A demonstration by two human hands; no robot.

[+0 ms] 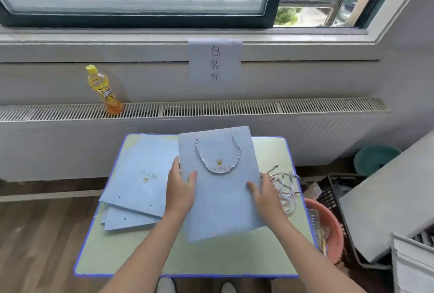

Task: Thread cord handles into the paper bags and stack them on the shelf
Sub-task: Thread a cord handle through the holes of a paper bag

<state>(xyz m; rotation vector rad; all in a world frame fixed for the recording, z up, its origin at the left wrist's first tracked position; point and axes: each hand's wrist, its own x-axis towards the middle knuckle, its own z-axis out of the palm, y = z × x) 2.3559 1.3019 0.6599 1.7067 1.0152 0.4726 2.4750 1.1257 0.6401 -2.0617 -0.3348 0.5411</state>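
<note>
A flat light-blue paper bag [220, 189] with a small gold crown print is held above the middle of the pale green desk with a blue edge [131, 255]. The bag is tilted slightly, its mouth toward the far side. A silver-grey twisted cord handle [218, 158] is threaded through its far end and hangs in a U-shaped loop over the crown print.

The left hand [179, 191] grips the bag's left edge, thumb on the front face and fingers behind the edge. The right hand [265, 191] grips the right edge in the same manner, thumb on the face. Both forearms extend from the near edge of the view.

On the desk, to the left of the held bag, lies a fanned pile of flat light-blue bags [138, 184]; small punched holes show along their near edges, with no cords fitted. To the right, a loose bundle of silver-grey cords [285, 189] lies near the desk's right edge. A pink plastic basin [328, 227] stands just beside the desk on the right. On the far radiator grille, a yellow-capped bottle of orange drink [104, 90] stands upright. A white paper sign with printed characters [215, 61] hangs below the window sill.
</note>
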